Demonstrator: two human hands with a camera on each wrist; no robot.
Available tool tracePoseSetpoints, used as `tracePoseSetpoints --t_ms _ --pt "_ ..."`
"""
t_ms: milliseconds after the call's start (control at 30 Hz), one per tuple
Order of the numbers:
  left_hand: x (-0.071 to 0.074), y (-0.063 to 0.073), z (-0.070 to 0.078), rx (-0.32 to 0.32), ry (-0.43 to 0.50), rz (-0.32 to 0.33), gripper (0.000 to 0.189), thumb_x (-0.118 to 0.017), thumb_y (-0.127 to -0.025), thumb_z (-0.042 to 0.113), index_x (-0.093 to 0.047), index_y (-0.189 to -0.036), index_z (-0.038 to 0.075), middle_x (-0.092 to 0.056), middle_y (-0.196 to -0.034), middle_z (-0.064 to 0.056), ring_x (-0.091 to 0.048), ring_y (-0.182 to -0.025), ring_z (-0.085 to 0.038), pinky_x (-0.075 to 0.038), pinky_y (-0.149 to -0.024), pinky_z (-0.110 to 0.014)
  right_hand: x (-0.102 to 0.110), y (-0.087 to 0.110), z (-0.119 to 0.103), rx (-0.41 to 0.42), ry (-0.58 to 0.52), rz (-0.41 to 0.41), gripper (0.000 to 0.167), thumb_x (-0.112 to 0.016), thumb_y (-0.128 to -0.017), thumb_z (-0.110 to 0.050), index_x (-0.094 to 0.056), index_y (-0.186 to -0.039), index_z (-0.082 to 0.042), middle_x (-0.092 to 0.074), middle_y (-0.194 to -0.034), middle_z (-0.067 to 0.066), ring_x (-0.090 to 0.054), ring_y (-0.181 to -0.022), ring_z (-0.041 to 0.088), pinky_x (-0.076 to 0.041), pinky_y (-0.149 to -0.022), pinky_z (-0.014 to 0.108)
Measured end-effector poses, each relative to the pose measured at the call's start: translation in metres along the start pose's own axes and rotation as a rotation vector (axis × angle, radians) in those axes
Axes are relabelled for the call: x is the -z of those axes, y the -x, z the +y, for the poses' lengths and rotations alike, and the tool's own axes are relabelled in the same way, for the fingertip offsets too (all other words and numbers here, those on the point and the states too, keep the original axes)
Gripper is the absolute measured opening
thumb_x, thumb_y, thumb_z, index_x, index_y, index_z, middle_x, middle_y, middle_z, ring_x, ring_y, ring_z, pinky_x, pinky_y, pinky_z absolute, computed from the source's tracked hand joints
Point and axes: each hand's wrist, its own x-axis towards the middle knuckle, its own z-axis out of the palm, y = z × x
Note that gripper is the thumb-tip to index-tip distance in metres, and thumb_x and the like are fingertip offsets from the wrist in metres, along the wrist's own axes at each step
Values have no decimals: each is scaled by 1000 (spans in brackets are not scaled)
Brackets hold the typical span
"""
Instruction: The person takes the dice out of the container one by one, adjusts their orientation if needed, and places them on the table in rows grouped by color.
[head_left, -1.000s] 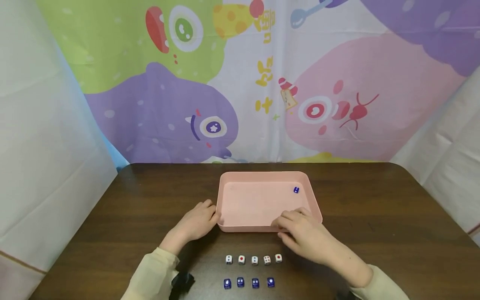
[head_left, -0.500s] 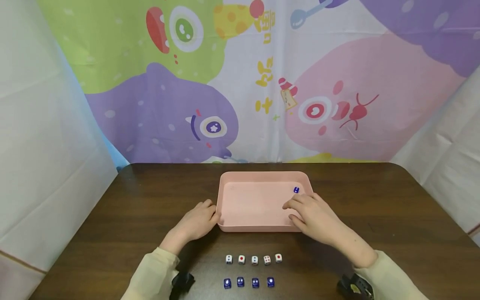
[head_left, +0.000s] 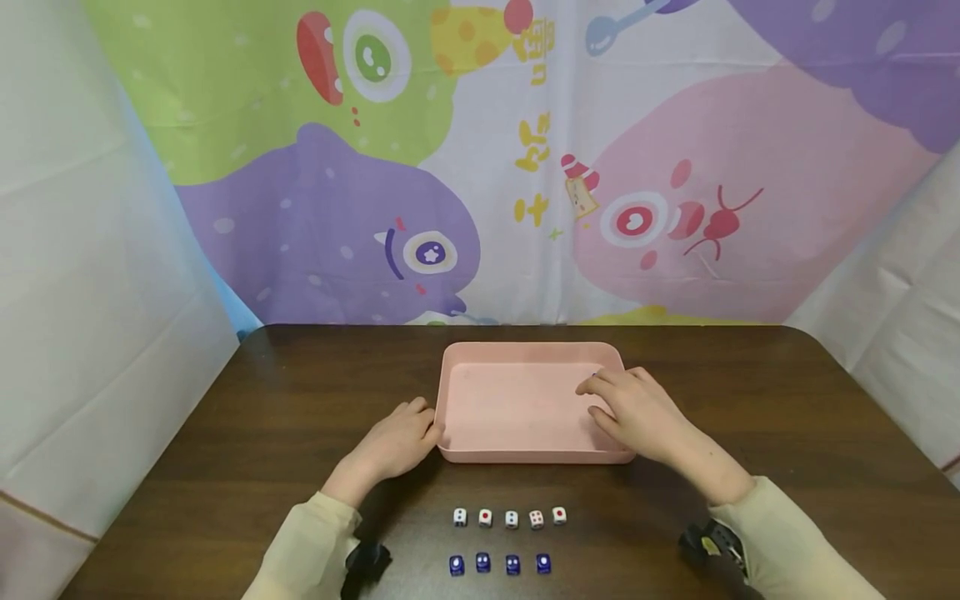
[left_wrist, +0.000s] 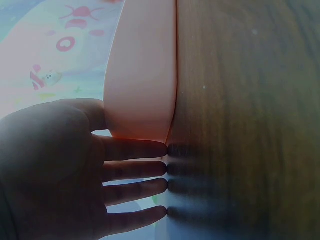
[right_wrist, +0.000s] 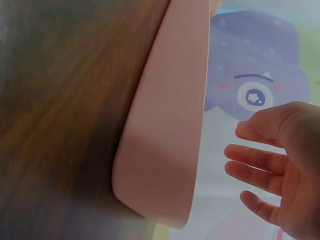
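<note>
A shallow pink tray (head_left: 525,457) lies on the dark wooden table. At its left side, my left hand (head_left: 397,439) holds the wall, thumb over the rim and fingers along the outside; in the left wrist view the fingertips (left_wrist: 159,149) reach down to the tabletop. My right hand (head_left: 637,412) hovers over the tray's right side, fingers loosely bent with nothing between them. Just behind those fingers a sliver of a blue die (head_left: 594,375) shows, the rest of it hidden. In the right wrist view, the hand (right_wrist: 275,165) is above and beside the tray wall (right_wrist: 165,120).
In front of the tray is a row of several white dice (head_left: 512,520). Nearer still, several blue dice (head_left: 513,565) form a second row. A cartoon-printed cloth (head_left: 517,167) hangs behind the table's far edge, with white cloth on both sides.
My right hand has moved from the tray's front rim to the right and away from me, over the right side, covering most of the blue die. The left hand stays at the tray.
</note>
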Motion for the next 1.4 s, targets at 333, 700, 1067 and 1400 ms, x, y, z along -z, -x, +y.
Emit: tracePoseSetpoints --t_ms 333,700,1067,1400 --pt "1 0 0 -17 -17 12 31 -42 -94 26 -62 -101 4 -51 -94 -7 -50 -89 -24 -43 -81 -42 -6 -6 15 -48 25 -65 25 -66 -78 -14 -63 -102 -11 -63 -99 3 -59 -91 20 -39 -81 44" --pt "1 0 -1 -19 -18 18 31 -42 -94 26 -63 -99 4 -51 -94 -7 -50 -88 -25 -43 -81 -42 -20 -14 31 -51 24 -71 22 -64 -81 -15 -63 -101 -8 -64 -95 5 -59 -87 21 -43 -74 44" --pt "2 2 1 0 -2 -1 33 -41 -95 28 -63 -101 5 -51 -96 -6 -50 -89 -23 -43 -81 -41 -30 -20 46 -98 -9 -141 22 -61 -82 -12 -63 -104 -7 -61 -102 8 -59 -90 28 -43 -75 47" --pt "4 2 2 2 4 -2 32 -41 -95 27 -62 -103 4 -51 -99 -8 -50 -92 -24 -43 -83 -42 -42 -25 49 -119 4 -164 19 -61 -82 -9 -65 -100 -8 -59 -104 8 -55 -100 25 -39 -79 50"
